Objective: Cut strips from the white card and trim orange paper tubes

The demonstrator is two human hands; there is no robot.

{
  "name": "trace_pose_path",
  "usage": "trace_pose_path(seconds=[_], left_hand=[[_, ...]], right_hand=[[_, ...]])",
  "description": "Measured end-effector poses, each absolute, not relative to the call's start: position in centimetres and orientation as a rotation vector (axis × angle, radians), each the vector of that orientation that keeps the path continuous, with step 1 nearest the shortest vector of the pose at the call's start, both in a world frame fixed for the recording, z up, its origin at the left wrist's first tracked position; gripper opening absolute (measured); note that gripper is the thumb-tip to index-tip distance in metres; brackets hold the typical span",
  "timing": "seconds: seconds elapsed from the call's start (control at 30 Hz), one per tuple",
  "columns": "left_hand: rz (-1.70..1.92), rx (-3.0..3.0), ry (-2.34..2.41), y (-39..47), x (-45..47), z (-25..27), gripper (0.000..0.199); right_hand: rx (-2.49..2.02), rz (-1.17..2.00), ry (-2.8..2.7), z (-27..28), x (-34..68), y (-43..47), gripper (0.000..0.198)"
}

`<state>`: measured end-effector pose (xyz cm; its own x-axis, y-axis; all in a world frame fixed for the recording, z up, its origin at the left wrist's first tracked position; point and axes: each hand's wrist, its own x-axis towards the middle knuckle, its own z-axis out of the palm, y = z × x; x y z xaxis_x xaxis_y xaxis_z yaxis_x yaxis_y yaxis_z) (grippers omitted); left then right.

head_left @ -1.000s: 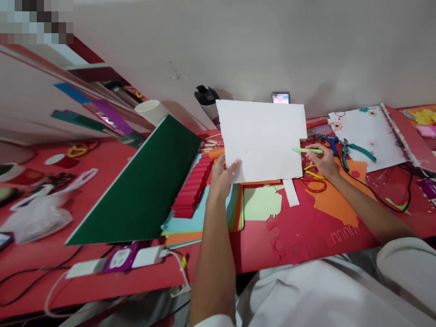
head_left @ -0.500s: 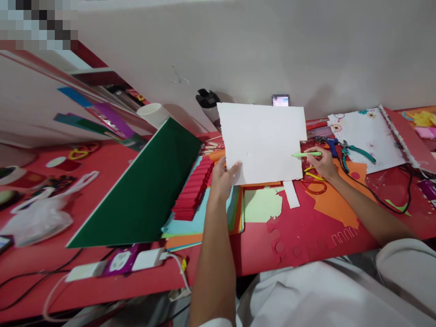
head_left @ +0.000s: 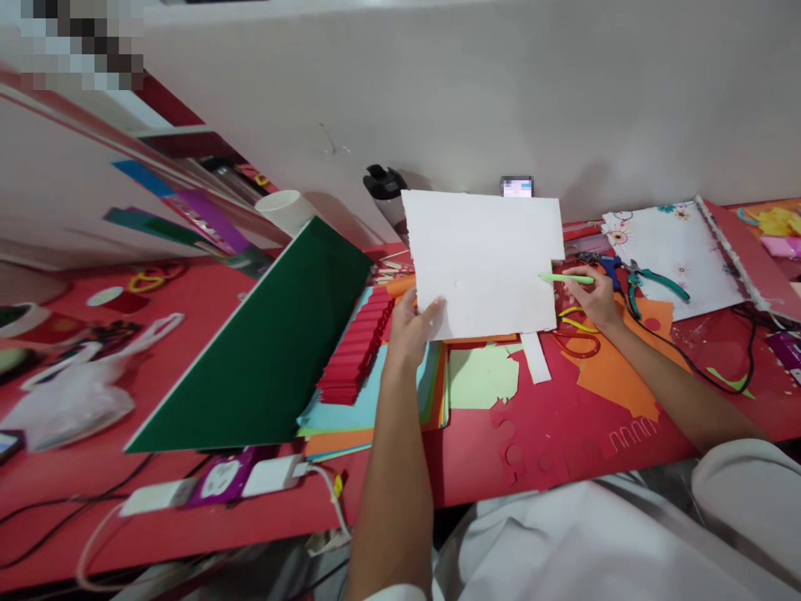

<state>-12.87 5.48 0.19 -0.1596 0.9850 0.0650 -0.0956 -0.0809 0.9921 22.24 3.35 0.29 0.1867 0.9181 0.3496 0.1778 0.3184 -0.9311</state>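
Over the red bench [head_left: 466, 455], my left hand [head_left: 410, 325], thumb on top, clasps the near-left corner of the notched white rectangular board [head_left: 485, 250]. At the board's right edge, my right hand [head_left: 593, 297] pinches a slim light-green pen [head_left: 556, 277]. Held one-sided, the board could tilt, making the pen skid.

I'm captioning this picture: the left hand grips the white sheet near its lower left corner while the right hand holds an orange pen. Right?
Not quite: the head view shows the pen is light green, not orange. The left hand does grip the white sheet near its lower left corner, and the right hand holds the pen.
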Motion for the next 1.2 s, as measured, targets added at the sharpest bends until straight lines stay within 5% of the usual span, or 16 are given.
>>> trace_pose_path(seconds=[1.2], left_hand=[[1.398,1.127,1.252,5.5,-13.0,0.1,0.055]], right_hand=[[-1.132,0.75,-1.257,0.3,21.9,5.0,0.029]])
